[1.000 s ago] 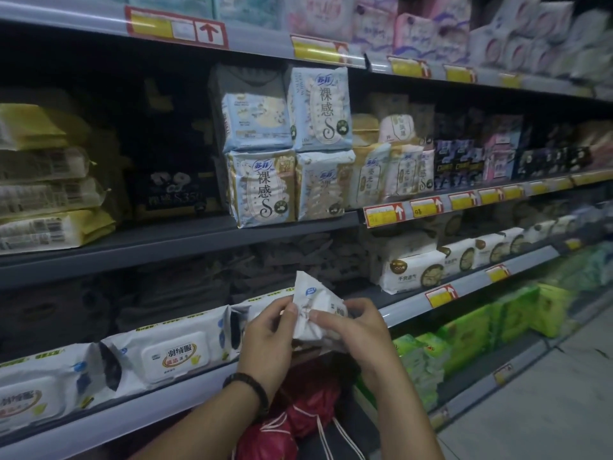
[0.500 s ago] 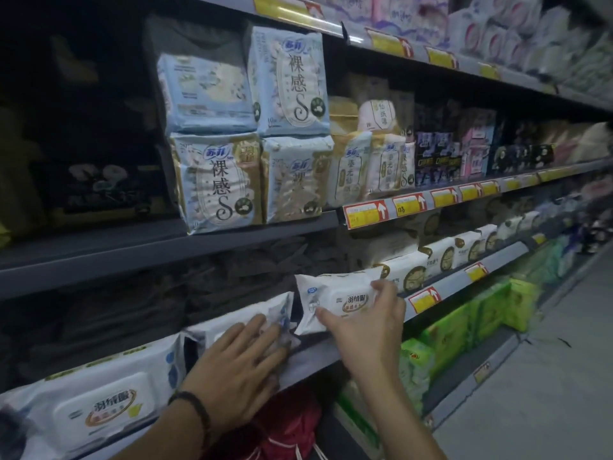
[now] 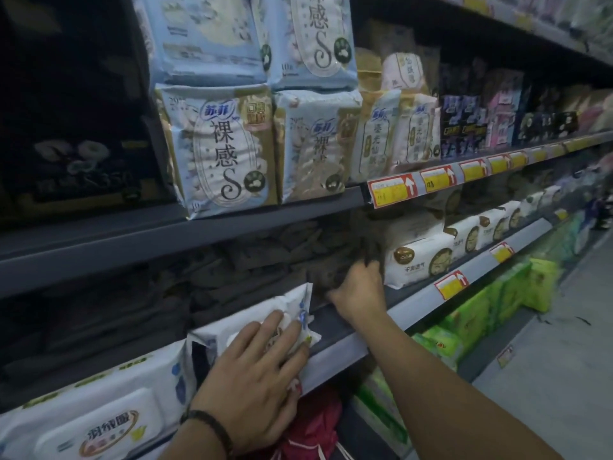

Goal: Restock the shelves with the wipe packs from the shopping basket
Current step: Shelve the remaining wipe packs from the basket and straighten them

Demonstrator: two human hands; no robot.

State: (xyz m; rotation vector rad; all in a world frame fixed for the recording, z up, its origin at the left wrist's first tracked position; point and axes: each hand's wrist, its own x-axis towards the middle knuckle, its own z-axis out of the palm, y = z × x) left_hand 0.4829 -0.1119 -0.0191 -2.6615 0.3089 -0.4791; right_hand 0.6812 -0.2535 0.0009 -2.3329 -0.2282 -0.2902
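1. Broadly, the grey shelf [image 3: 341, 351] at waist level is the one being filled. White wipe packs lie along its front edge, labels facing out so shoppers can read them.
2. Behind them a dark stack [image 3: 265, 260] of goods fills the far part of the shelf, deep in shadow.
3. At the near left lies a large wipe pack [image 3: 99, 419], flat and square to the edge.
4. Just right of it, the angled wipe pack [image 3: 288, 303] has its right end raised; it probably needs flattening into line.
5. Below the shelf, a red basket [image 3: 315, 423] sits close by, likely so that stock is within reach. Its contents are hidden.
6. The left hand [image 3: 252, 376] lies palm down on the angled pack, fingers [image 3: 270, 327] spread and straight. This looks like steadying it against sliding.
7. The right hand [image 3: 358, 290] reaches far into the gap beside the white-and-brown packs [image 3: 418, 260], seemingly seating a pack. Its fingers vanish into shadow, so I cannot tell whether they pinch or push anything.
8. A dark wristband [image 3: 209, 423] circles the left wrist.
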